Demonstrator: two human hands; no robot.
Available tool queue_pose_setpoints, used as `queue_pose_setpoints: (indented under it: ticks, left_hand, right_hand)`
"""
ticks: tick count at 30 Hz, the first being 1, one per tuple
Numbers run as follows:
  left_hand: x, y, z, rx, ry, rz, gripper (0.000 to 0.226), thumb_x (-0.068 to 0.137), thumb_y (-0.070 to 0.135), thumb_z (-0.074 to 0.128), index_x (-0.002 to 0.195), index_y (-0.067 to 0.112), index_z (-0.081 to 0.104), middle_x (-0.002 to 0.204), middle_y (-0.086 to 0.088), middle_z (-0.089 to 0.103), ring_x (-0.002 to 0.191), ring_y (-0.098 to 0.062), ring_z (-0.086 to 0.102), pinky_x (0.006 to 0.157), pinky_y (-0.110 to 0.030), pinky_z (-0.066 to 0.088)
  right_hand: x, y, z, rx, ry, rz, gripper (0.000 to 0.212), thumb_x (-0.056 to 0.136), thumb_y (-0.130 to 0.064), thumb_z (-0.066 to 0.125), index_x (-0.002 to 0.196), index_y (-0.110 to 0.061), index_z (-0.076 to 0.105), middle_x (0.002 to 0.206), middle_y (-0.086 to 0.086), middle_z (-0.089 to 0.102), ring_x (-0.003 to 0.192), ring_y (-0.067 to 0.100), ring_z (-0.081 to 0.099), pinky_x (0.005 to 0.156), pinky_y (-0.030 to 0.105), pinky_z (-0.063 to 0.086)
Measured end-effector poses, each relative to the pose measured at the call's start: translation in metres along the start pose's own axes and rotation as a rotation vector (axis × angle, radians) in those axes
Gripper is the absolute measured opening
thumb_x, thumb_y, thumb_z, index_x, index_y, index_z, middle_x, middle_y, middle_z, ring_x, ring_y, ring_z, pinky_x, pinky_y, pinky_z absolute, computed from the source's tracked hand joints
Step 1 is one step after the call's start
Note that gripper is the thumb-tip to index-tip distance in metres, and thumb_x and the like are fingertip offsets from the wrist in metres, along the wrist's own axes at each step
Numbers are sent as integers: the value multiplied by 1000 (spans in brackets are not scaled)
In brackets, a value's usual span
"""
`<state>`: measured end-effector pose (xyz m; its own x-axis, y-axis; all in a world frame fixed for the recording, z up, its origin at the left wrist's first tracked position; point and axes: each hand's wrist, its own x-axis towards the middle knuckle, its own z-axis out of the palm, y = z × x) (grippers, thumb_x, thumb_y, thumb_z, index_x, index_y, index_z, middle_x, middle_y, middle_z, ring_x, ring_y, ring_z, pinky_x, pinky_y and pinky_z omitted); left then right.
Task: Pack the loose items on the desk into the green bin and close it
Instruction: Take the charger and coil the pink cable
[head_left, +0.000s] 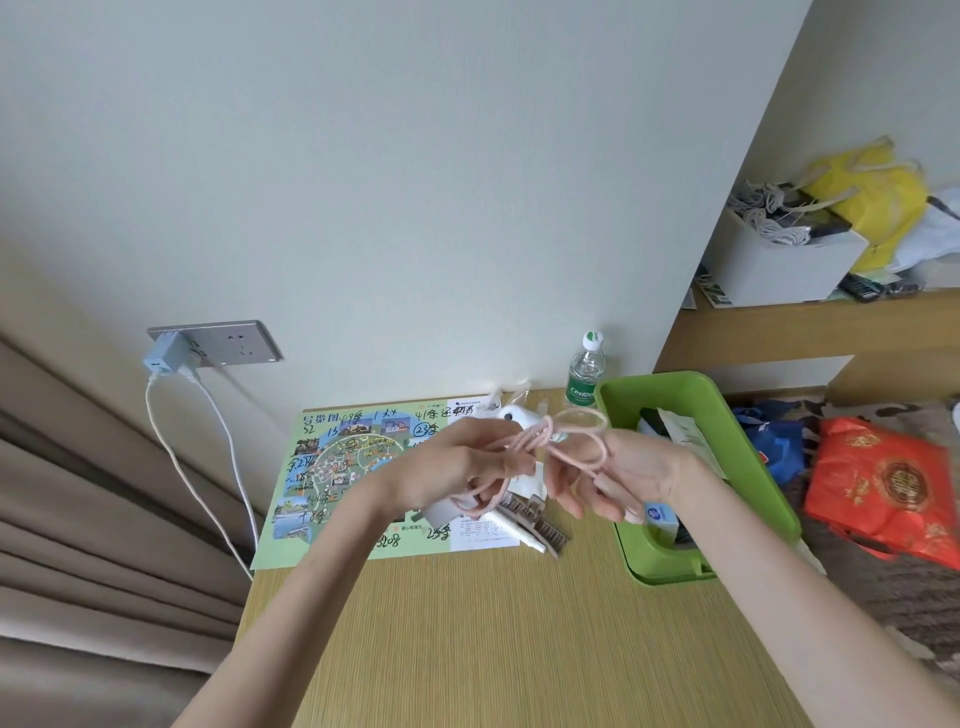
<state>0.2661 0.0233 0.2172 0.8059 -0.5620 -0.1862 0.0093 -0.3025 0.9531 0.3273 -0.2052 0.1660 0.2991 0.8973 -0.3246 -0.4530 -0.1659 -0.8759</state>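
Cable of pink braid is held above the desk between both hands, in the middle of the view. The left hand is closed round several gathered coils, its fingers curled tight, and a white charger plug is seen hanging just under it at six o'clock. The right hand is turned palm up with its fingers half curled, and a loop of the cable is caught at the thumb (how firmly cannot be told). The green bin is placed at three o'clock from the hands, near the desk's right edge, open at the top, with a blue tissue pack seen inside. Beneath the hands a printed map with handwriting is spread, and a brown hair clip is laid at its right edge. A water bottle is stood at twelve o'clock, against the wall and just beside the bin.
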Motion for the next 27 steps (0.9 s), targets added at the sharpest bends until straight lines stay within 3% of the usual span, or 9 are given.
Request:
queue_pose_setpoints:
  ticks: [2,6,8,10,13,18,22,24,27]
  left_hand:
    - [2,-5,0,-98,72,-20,19,95,20,58,103,4,51,62,2,47,51,-12,42,50,-22,33]
    - [5,-5,7,-119,42,24,29,99,12,54,127,18,49,66,6,58,57,-12,48,55,-20,38]
    - [7,-5,9,-53,107,27,22,99,17,55,121,20,53,75,3,66,66,-13,57,61,-20,41]
    - [10,-8,8,7,189,19,16,99,18,55,114,15,52,82,-2,69,72,-16,61,64,-26,41]
    - [12,-14,3,185,347,-27,15,98,27,55,111,20,50,92,1,67,64,-14,54,63,-34,42]
    - [10,-25,-2,298,466,-72,21,99,40,48,113,24,47,117,3,64,89,-27,65,75,-44,53]
    - [14,-38,0,396,509,-106,21,100,46,42,109,27,45,119,8,65,91,-19,61,77,-37,49]
    - [15,-42,3,426,527,-98,24,100,49,38,110,28,43,118,10,64,101,-16,62,83,-40,51]
    - [15,-45,6,468,512,-51,22,101,50,36,111,31,40,115,14,64,99,-13,64,76,-36,49]
  right_hand:
    - [2,5,2,31,-13,11,43,103,-40,39,90,-5,60,69,10,61,37,8,56,27,18,37]
    - [9,9,6,33,0,6,43,103,-44,39,91,-6,56,64,8,52,32,7,48,27,21,32]
    - [13,9,11,3,60,38,43,101,-47,42,92,-8,58,69,8,54,38,10,51,30,21,34]
    - [16,10,14,-43,190,22,36,98,-44,51,94,-12,64,76,7,59,51,15,54,43,22,42]
    - [17,13,15,-129,459,-66,17,95,-18,61,105,-6,69,87,7,66,68,17,61,59,26,50]
    - [11,8,20,-203,784,-194,39,79,7,71,114,-10,65,116,5,67,91,10,70,74,18,52]
    - [11,4,26,-239,896,-343,27,83,8,68,107,-2,65,107,10,71,87,15,73,74,22,54]
    - [9,0,29,-171,875,-436,19,88,3,65,106,3,65,101,19,71,85,24,74,74,26,58]
    - [9,-4,32,-105,811,-457,19,93,-7,60,108,5,65,100,22,72,82,28,72,72,29,59]
